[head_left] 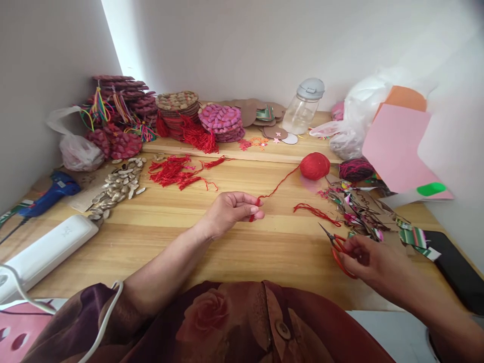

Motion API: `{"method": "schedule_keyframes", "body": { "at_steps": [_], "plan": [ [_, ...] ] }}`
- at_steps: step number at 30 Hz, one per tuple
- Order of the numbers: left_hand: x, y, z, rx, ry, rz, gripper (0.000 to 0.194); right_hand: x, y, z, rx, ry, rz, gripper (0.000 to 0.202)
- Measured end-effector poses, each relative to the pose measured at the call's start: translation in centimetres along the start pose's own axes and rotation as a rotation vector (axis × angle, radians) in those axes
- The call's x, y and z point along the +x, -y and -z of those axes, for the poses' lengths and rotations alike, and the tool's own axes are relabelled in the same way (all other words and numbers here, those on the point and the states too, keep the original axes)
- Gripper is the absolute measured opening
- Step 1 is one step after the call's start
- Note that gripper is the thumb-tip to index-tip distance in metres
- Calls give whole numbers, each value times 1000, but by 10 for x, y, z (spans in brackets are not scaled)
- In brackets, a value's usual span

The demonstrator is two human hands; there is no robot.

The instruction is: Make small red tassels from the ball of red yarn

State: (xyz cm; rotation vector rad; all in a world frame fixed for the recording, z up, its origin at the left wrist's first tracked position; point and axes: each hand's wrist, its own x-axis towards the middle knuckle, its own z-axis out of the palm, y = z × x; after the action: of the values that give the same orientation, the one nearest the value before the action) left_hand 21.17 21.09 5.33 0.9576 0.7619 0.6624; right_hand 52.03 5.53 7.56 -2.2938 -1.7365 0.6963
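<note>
Pinched between the fingers of my left hand [235, 209] is red yarn [278, 187], above the middle of the table. From there the strand runs back to a red yarn ball [314, 166]. My right hand [365, 257] is closed on the orange handles of small scissors [335, 239], their dark tips pointing up and left. A loose bundle of cut red yarn [316, 213] lies between the ball and the scissors. Red tassels [174, 171] lie in a heap beyond my left hand.
A blue glue gun [55, 193], a white power strip [56, 247] and pistachio-like shells [123, 184] lie left. Decorated discs [221, 120] and a bottle [303, 107] stand on the back ledge. Cardboard scraps [370, 209] and a black phone [457, 267] lie right.
</note>
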Motion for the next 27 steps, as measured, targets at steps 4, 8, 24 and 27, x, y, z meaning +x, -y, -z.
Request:
{"method": "schedule_keyframes", "body": {
  "at_steps": [4,8,24,27],
  "plan": [
    [-2,-1,0,-13,52,60,32,6,50,6,444,350,83,20],
    [-3,-2,0,-18,95,101,31,23,82,-5,546,604,149,26],
    [-4,-1,1,144,140,29,26,58,105,-5,297,647,341,29],
    [-4,-2,1,155,133,34,27,60,103,-1,226,663,346,29]
  ]
}}
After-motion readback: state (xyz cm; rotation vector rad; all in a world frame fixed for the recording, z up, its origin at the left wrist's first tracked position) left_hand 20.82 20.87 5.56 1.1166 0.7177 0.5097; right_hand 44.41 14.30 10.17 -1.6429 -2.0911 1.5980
